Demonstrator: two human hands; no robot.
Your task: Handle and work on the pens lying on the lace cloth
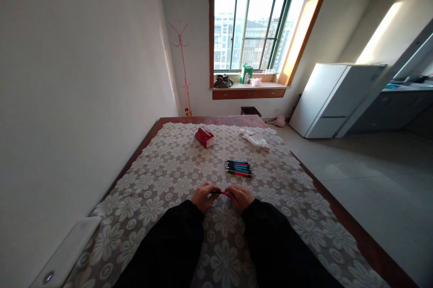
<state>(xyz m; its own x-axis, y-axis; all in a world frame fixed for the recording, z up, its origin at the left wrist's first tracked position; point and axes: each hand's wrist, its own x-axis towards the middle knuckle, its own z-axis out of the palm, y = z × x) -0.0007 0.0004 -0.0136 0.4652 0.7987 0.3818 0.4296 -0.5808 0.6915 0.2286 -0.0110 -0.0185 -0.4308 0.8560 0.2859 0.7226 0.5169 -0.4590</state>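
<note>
Between my two hands is a slim pen (222, 192), black toward the left and pink-red toward the right. My left hand (204, 197) pinches its black end, while the fingers of my right hand (239, 197) close on the pink part. Both ends are hidden inside my fingers. Just beyond my hands, several pens (238, 167) with black, blue and pink-red barrels lie side by side on the patterned tablecloth (182, 186). The nearest of them, a pink-red one, lies slightly apart from the row.
Farther back on the table lie a red packet (204, 137) and a crumpled white plastic bag (255, 139). A white device (66, 254) sits at the near left, by the wall. Past the table are a pink coat stand (183, 62), a window sill with bags and a white refrigerator (333, 98).
</note>
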